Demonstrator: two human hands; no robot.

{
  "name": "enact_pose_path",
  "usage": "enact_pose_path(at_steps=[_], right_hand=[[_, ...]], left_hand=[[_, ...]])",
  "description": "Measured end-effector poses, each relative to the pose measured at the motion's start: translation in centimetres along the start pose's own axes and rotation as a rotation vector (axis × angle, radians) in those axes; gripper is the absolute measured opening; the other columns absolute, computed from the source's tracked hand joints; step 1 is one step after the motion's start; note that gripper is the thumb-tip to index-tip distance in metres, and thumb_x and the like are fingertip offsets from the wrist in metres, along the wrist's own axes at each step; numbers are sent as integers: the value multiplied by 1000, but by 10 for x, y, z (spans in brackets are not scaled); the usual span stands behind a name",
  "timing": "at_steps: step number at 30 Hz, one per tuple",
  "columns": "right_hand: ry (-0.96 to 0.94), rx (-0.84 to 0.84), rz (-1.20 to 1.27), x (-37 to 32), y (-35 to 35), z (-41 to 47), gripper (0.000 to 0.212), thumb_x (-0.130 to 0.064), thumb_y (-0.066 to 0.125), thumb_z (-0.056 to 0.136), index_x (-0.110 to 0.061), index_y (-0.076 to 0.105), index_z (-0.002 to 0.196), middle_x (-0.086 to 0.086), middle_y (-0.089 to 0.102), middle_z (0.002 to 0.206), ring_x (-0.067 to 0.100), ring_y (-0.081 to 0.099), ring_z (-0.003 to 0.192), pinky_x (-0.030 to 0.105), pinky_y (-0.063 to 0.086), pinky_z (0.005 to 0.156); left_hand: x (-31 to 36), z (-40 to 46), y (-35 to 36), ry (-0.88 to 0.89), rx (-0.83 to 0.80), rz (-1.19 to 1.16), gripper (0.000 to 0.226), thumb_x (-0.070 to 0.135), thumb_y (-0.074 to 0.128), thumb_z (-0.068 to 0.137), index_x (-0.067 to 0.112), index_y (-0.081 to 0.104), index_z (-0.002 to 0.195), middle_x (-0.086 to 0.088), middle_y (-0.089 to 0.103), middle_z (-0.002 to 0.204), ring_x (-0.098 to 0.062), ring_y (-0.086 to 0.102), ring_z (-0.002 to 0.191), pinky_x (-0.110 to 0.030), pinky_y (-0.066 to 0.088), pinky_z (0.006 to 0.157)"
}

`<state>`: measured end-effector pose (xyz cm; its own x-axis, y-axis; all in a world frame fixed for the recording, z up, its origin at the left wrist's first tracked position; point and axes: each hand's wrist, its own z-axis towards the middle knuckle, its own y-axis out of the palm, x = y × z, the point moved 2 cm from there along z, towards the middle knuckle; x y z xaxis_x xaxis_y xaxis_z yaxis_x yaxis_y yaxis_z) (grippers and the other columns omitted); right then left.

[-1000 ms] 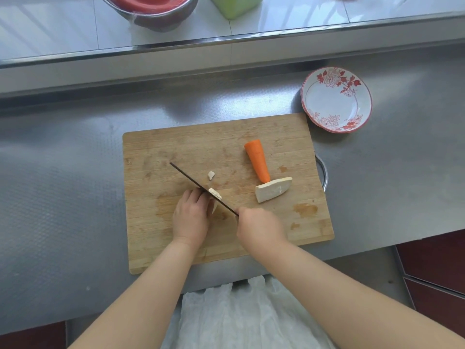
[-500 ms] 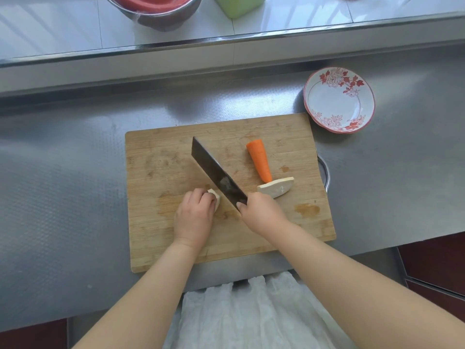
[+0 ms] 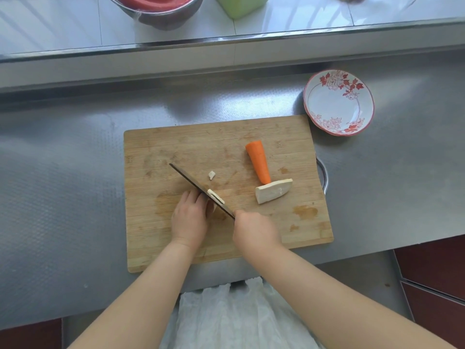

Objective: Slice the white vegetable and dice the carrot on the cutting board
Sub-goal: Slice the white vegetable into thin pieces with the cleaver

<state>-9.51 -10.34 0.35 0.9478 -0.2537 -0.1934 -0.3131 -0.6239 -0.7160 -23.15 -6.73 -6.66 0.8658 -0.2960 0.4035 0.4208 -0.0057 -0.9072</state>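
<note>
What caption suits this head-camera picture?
Right hand slices with a knife beside the left hand; carrot waits on the cutting board.

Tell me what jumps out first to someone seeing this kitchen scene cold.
The knife at the middle of the cutting board, gripped by the right hand, is cutting a white vegetable piece that the left hand holds down. To its right, the bright orange carrot touches a larger white chunk. Beyond the board's far right corner sits a red-flowered plate.
</note>
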Motion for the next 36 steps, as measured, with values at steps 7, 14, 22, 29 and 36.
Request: enact_pose_path(at_steps=[7,14,22,29,36], right_hand=[[66,-12,187,3,-3,28,23,-19,44,96,-13,58,114,11,65,107,32,61,99,32,44,70],[-33,90,29,18,3,7,28,-12,41,93,-20,57,114,8,66,97,31,63,88,29,34,57],[-31,67,23,12,4,-9,28,-6,40,92,-19,55,112,7,65,90,27,47,68,25,22,43],[31,-38,23,-3,-1,3,27,-1,41,91,-11,55,110,9,64,104,29,61,92,32,41,63],[105,-11,270,13,1,21,24,-26,44,97,-17,60,112,8,66,100,30,62,91,33,49,70]], left_hand=[[1,-4,2,-12,33,28,22,21,50,86,7,62,74,-9,57,77,-28,53,67,-34,42,47],[2,-2,1,-22,22,34,8,12,65,80,6,65,75,-9,60,76,-31,56,68,-31,43,50],[3,-3,-3,9,15,19,30,25,45,82,4,65,77,-10,60,75,-31,57,69,-30,44,50],[0,-2,0,-26,-4,13,28,24,48,83,3,66,79,-11,62,81,-32,58,71,-33,46,49],[0,-6,2,2,36,15,20,21,56,86,9,66,73,-5,61,80,-26,54,67,-31,41,46]])
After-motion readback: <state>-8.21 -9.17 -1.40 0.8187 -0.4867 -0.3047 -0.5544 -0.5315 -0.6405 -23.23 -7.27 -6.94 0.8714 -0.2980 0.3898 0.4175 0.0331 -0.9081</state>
